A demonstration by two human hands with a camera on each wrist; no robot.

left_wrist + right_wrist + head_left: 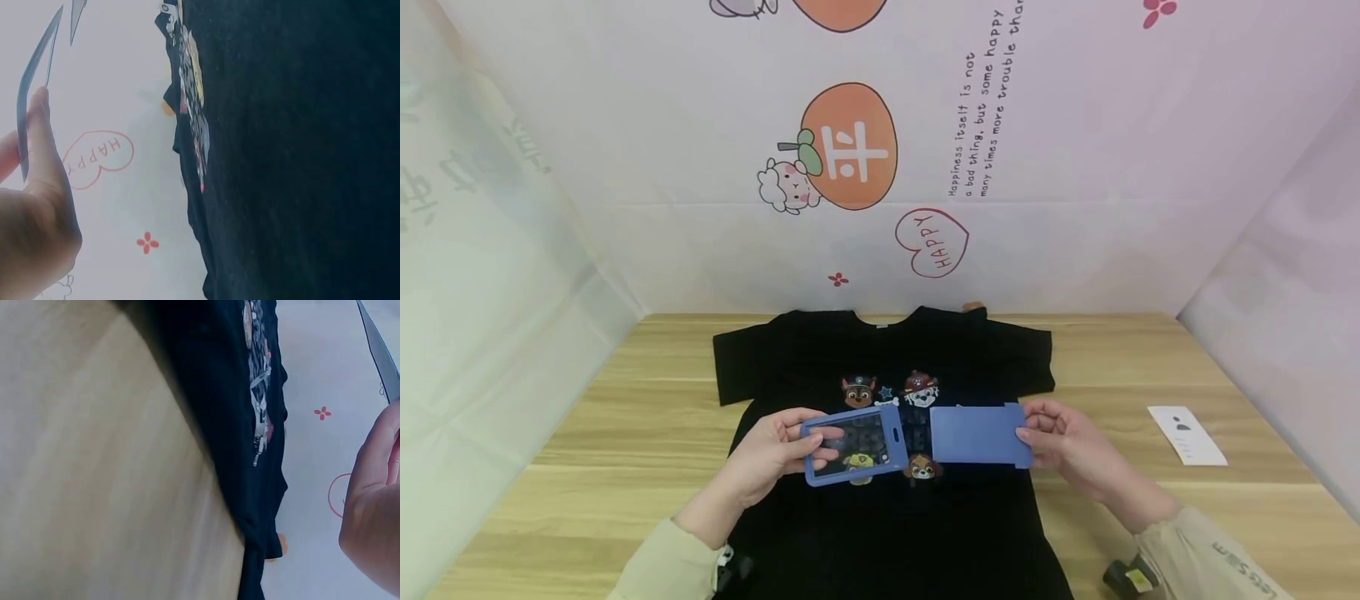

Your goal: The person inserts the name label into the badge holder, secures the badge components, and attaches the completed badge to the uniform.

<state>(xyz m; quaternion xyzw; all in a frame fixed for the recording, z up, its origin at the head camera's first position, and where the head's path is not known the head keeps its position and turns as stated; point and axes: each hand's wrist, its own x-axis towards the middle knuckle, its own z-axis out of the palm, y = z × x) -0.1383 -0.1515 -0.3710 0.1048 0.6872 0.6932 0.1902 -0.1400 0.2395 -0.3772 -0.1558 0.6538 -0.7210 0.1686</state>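
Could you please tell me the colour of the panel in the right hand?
The panel is plain blue, clearest in the head view.

Blue frame (891, 442), plain blue panel (976, 434)

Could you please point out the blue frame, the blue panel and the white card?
Blue frame (892, 422): head view, slotted end.
Blue panel (976, 435): head view, middle of face.
White card (1187, 436): head view, center.

Wood-grain desk (632, 417), black tee (880, 533) spread flat on it
neck end up by the far edge, cartoon-dog print (921, 392) facing up, plus a little white card (1187, 436) off near the right side
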